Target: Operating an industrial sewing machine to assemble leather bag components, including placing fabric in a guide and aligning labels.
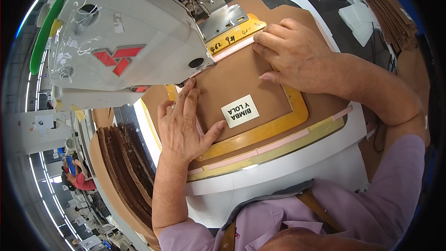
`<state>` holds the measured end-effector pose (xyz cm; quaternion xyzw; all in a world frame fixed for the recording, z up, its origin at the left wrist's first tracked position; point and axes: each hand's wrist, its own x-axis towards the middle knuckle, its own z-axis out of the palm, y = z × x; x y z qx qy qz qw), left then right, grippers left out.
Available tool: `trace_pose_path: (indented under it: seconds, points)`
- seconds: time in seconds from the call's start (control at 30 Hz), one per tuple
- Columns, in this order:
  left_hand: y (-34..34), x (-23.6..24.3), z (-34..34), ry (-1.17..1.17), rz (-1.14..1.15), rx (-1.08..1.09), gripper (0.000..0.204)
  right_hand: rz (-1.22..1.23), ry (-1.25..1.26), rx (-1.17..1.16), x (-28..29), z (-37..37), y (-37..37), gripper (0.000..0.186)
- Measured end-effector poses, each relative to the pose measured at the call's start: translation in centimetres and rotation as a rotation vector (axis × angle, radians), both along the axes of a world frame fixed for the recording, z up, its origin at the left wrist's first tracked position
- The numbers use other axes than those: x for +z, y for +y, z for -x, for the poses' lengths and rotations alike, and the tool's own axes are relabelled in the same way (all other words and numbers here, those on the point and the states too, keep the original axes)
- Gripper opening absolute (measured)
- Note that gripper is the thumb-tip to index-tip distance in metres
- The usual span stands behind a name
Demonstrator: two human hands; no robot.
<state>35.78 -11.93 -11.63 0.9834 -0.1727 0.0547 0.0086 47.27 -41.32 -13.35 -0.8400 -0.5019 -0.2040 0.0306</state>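
Note:
A flat brown leather panel lies under the sewing machine head, framed by a yellow template. Near the panel's front edge sits a white label with dark lettering. My left hand rests on the panel's left edge, its fingers stretched toward the machine and the thumb apart. Across from it, my right hand presses bent fingertips on the template's far right edge, by a pale strip; its thumb lies on the panel. Neither hand is wrapped round anything. The needle area is hidden behind the machine head.
A metal clamp plate holds the template's far side. Stacked brown pieces stand at the left, and another brown stack is at the far right beside white scraps. A person in red sits in the left background.

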Motion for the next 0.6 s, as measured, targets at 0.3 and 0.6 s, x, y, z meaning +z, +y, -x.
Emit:
trace_pose_path:
  seconds: [0.3,0.6]
  points:
    - [1.6,-0.2,0.7,-0.024,-0.034,0.078,0.080,0.032,0.108,0.008,-0.4,0.6,1.8,0.058]
    - [0.2,1.0,0.5,-0.063,-0.190,0.138,0.079,0.006,0.089,0.064,-0.6,0.7,2.7,0.069]
